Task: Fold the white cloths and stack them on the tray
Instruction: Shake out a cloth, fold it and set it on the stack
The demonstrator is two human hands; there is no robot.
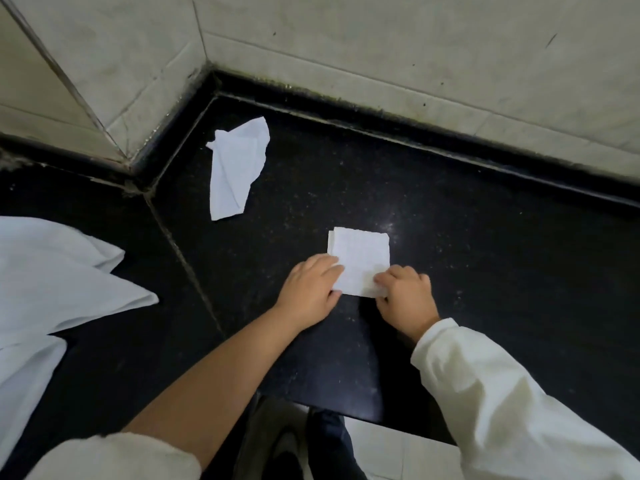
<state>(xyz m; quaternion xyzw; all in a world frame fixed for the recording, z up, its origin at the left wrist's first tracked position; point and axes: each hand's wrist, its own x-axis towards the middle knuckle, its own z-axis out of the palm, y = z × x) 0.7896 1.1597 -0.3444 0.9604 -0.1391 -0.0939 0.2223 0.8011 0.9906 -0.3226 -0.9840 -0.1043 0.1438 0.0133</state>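
A small folded white cloth (360,258) lies flat on the black stone counter (485,271), a neat rectangle. My left hand (308,289) rests on its near left corner with fingers laid over the edge. My right hand (405,292) pinches the near right corner with curled fingers. A second white cloth (235,168) lies crumpled and unfolded farther back to the left. No tray is in view.
A large white fabric (52,289) spreads over the counter at the left edge. Tiled walls (381,46) close the counter at the back and left corner. The counter's front edge (363,415) is near me, with floor tiles and a dark shoe (325,441) below.
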